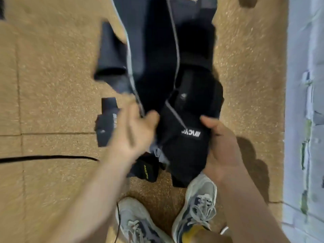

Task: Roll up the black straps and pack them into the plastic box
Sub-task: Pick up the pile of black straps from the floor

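Note:
A bundle of wide black straps (185, 142) with a white logo patch hangs over the tan floor in the middle of the view. My right hand (222, 146) grips its right side, thumb on top. My left hand (133, 135) is blurred, fingers loosely spread, just left of the bundle, and I cannot tell if it touches it. Longer black straps with grey edging (150, 50) run up and away from the bundle. A smaller black strap piece (107, 127) lies on the floor left of my left hand. No plastic box is in view.
A small black pouch with yellow lettering (147, 170) lies below the bundle. My two sneakers (198, 207) stand at the bottom. A thin black cable (49, 157) crosses the floor at left. A pale wall (305, 120) runs along the right edge.

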`<state>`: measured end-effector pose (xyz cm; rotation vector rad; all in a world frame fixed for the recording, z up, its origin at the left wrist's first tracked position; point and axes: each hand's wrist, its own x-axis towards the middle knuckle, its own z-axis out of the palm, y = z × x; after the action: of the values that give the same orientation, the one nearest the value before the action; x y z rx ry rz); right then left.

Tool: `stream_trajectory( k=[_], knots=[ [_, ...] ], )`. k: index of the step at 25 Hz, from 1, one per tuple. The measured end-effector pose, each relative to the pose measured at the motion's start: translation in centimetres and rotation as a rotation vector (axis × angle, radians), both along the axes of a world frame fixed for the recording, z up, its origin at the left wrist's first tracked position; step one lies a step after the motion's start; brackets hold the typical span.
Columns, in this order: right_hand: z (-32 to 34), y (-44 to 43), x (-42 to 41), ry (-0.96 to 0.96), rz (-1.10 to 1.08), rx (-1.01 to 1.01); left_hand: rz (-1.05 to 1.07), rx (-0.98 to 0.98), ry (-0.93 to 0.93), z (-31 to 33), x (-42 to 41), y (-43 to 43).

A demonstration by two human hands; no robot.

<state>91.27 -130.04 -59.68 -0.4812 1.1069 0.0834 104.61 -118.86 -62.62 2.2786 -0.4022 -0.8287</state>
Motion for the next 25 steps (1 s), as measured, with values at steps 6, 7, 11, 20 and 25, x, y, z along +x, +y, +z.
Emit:
stream_trajectory(
  k=[6, 7, 11, 20, 25],
  knots=[
    [0.7, 0.5, -3.3, 0.177, 0.36, -0.458, -0.693, 0.442, -0.153, 3.4, -11.3, 0.4],
    [0.0, 0.7, -4.2, 0.281, 0.375, -0.476, -0.758, 0.434, -0.143, 3.0, -12.4, 0.6],
    [-2.2, 0.7, -6.4, 0.423, 0.279, -0.467, -0.82, 0.481, -0.116, 2.3, -11.6, 0.0],
    [-10.3, -8.6, -7.5, 0.502, 0.335, -0.4, 0.276, 0.548, 0.132, -10.9, -1.0, 10.3],
    [-18.2, -0.5, -6.1, 0.334, 0.384, -0.605, 0.525, 0.274, 0.334, -13.6, -4.2, 8.4]
  ],
)
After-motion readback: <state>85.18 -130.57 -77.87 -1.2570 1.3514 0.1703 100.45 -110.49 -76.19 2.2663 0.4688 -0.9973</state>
